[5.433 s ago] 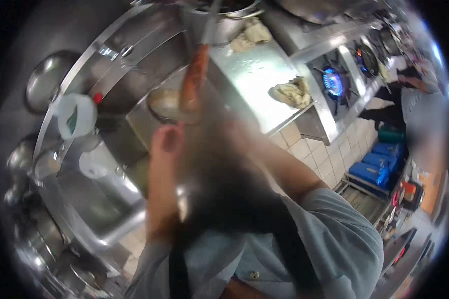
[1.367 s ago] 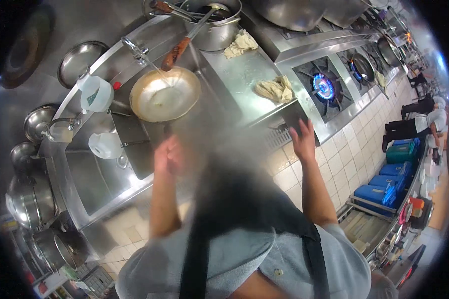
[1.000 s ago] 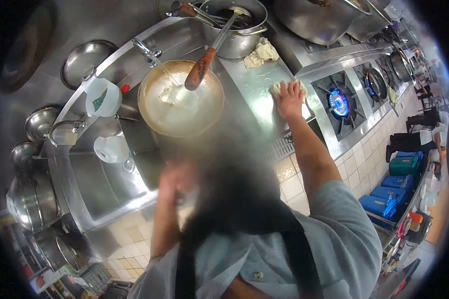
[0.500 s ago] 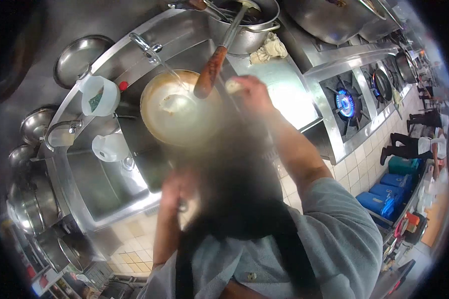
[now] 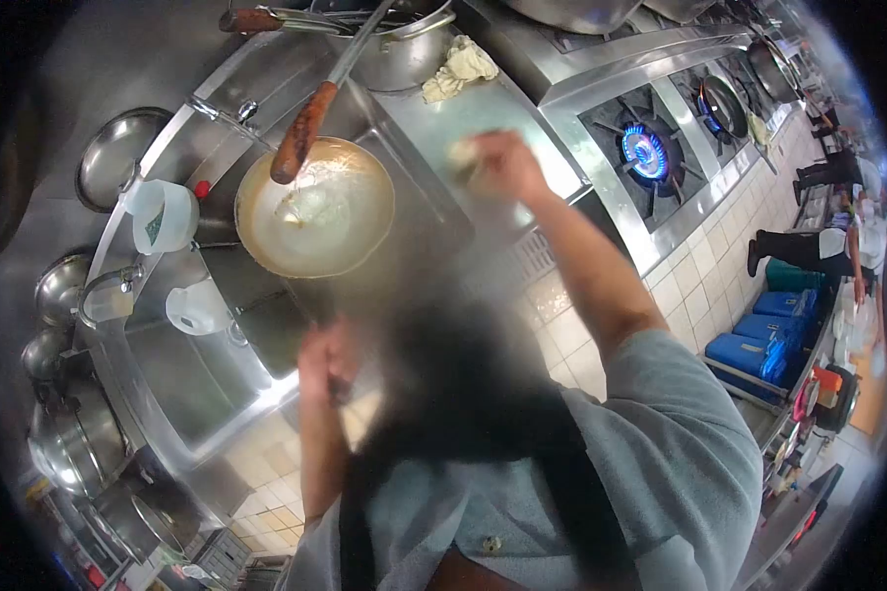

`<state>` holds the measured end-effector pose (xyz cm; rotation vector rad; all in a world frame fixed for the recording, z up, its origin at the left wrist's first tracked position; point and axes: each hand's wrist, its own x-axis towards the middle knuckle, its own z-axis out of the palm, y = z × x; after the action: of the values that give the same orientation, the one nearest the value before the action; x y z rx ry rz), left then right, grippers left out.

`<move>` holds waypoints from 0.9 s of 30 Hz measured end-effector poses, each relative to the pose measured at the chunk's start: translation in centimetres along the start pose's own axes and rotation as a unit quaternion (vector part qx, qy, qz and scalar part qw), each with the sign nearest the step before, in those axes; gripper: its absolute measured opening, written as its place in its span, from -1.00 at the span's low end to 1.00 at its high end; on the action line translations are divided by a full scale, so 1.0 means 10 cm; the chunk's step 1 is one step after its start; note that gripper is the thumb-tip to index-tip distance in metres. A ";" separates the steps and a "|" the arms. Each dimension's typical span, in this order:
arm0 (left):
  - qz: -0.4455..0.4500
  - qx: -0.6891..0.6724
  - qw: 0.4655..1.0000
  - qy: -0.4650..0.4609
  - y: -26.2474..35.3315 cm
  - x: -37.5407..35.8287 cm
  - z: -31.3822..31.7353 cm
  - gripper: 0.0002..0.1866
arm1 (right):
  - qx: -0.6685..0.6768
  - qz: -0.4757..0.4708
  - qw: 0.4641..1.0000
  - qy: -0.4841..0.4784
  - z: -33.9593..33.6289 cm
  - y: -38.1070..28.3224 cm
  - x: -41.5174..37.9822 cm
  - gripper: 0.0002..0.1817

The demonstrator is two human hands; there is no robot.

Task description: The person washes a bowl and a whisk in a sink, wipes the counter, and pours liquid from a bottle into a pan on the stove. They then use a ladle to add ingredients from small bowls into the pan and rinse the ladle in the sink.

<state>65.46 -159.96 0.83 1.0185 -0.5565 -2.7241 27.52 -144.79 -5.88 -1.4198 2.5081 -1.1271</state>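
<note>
A wide wok [image 5: 315, 231] with cloudy liquid in it sits under the tap [image 5: 229, 116] at the sink. My left hand [image 5: 327, 357] is closed at the sink's front edge, and a blurred patch hides what it grips. Over the steel counter [image 5: 424, 143] right of the wok, my right hand [image 5: 510, 163] is closed on a pale wad [image 5: 466, 153], apparently cloth, partly covered by the fingers. A wooden-handled utensil [image 5: 303, 133] slants over the wok's far rim from a steel pot [image 5: 399, 59].
A crumpled cloth [image 5: 463, 69] lies beside the pot. On the right, a gas burner [image 5: 645, 153] burns blue, with a black pan [image 5: 724, 106] on another. White plastic jugs [image 5: 199, 307] stand left of the wok. People and blue bins [image 5: 749, 355] are at far right.
The view has shifted, so the wok and stove appear further left. My right hand, still with the pale wad, is further right of the wok over the counter. My left hand stays closed.
</note>
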 end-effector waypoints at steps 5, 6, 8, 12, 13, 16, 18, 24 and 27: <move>0.011 0.031 0.999 0.003 -0.25 -0.14 -0.01 -0.86 | -0.220 0.225 0.949 -0.010 -0.79 1.13 -0.20 -0.64; 0.015 0.033 0.999 0.003 -0.30 -0.20 0.00 -0.86 | -0.216 0.294 0.928 -0.075 -0.78 1.49 -0.41 -0.71; 0.033 0.042 0.999 -0.009 -0.42 -0.32 0.00 -0.85 | -0.268 0.143 0.953 -0.001 -0.86 1.67 -1.01 -0.78; 0.033 0.011 0.998 0.048 -0.67 -0.36 -0.23 -0.86 | -0.199 0.155 0.968 0.021 -1.17 1.29 -1.97 -0.74; 0.056 0.011 0.998 0.031 -0.74 -0.33 -0.27 -0.86 | -0.195 0.212 0.956 -0.054 -1.27 1.39 -2.11 -0.72; 0.052 0.141 0.987 -0.060 -0.65 -0.21 -0.34 -0.85 | -0.016 0.307 0.951 -0.025 -1.53 1.20 -2.30 -0.72; 0.137 0.415 0.900 -0.006 -0.56 -0.09 -0.15 -0.85 | 0.017 0.286 0.958 -0.005 -1.52 1.25 -2.28 -0.73; 0.123 0.158 0.980 0.005 -0.35 0.12 0.06 -0.84 | 0.145 0.224 0.961 0.074 -1.49 0.42 -1.47 -0.63; 0.090 -0.102 0.986 -0.091 -0.35 0.15 0.05 -0.85 | 0.053 0.159 0.983 0.079 -1.11 0.68 -1.14 -0.60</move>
<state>63.82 -157.04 -1.17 0.6427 -0.3656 -2.6592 24.99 -127.69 -5.28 -0.8919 2.6074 -1.3282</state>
